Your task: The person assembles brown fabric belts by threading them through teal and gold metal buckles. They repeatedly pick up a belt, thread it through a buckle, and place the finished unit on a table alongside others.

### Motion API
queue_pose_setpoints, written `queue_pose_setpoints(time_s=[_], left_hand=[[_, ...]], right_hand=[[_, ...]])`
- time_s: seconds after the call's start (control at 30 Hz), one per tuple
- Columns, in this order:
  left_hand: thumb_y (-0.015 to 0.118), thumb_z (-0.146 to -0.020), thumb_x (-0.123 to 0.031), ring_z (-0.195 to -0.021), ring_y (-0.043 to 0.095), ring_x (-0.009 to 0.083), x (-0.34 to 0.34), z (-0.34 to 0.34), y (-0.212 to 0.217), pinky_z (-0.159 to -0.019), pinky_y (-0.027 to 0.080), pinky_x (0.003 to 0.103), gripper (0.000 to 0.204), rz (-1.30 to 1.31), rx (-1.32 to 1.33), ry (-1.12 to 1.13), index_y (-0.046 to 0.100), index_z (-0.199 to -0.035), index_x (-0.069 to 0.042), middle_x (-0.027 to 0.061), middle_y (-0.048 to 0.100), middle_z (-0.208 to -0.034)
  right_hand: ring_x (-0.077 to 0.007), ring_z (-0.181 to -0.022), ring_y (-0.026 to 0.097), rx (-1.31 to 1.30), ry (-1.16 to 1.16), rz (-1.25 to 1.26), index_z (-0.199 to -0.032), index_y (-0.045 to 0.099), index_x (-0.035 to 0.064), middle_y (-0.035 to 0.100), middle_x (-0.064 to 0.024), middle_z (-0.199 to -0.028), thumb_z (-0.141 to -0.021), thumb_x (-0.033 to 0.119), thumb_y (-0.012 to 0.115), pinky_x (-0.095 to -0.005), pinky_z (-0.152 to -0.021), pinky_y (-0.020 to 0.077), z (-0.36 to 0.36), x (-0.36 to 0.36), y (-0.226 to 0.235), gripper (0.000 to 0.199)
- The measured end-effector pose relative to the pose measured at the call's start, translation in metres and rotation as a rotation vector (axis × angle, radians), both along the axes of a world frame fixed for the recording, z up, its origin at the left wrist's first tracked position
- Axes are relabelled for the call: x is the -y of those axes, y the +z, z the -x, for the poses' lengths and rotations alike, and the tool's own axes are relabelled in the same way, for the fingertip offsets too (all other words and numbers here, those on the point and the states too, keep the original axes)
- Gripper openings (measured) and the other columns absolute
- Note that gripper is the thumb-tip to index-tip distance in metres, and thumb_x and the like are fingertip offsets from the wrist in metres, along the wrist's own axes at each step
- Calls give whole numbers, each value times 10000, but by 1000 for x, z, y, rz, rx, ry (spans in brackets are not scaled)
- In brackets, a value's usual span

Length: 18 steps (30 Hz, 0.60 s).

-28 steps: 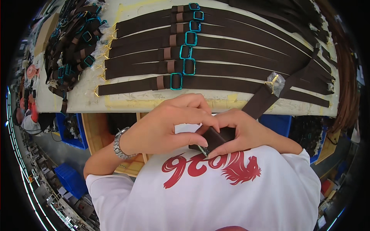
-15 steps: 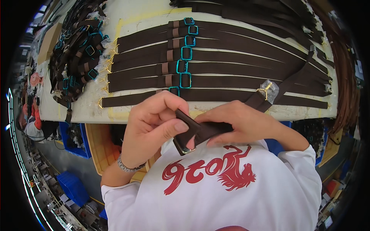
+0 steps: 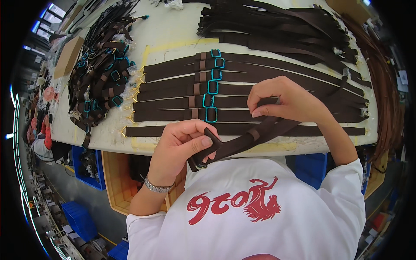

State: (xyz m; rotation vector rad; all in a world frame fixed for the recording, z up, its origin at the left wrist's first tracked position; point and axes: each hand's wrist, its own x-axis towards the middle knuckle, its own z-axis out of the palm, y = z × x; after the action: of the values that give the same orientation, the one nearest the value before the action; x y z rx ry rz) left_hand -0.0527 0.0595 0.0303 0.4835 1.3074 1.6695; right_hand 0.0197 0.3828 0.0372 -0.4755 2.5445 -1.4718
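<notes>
My left hand [image 3: 180,149] fingers pinch the dark strap [image 3: 242,141] end, right hand [image 3: 288,102] fingers grip it further up; I'd keep it taut above the bench [image 3: 173,34].

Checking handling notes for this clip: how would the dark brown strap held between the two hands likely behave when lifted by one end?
The dark brown strap would probably droop: it bends between the left hand and right hand. It looks thin and flat, so likely light. Its buckle end may swing as the heavier part.
</notes>
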Motion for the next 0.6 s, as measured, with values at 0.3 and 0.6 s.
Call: queue_pose_setpoints(time_s=[0.3,0.6], left_hand=[[678,-1095,-161,-765,589,137,-19,0,-11,-728,491,285,189,-309,73,392,663,-1215,-17,80,677,-899],[650,-1111,-188,-730,515,144,-27,-24,-10,-682,407,309,193,-369,69,455,658,-1226,-34,45,604,-831]], right_hand=[[-279,-836,668,-491,-291,-371,-1000,701,52,680,-73,-927,-878,102,833,-398,-728,551,-50,39,-6,187],[-261,-922,652,-391,-275,-650,-1271,677,53,657,-79,-1042,-816,26,790,-399,-844,535,-83,43,-34,470]])
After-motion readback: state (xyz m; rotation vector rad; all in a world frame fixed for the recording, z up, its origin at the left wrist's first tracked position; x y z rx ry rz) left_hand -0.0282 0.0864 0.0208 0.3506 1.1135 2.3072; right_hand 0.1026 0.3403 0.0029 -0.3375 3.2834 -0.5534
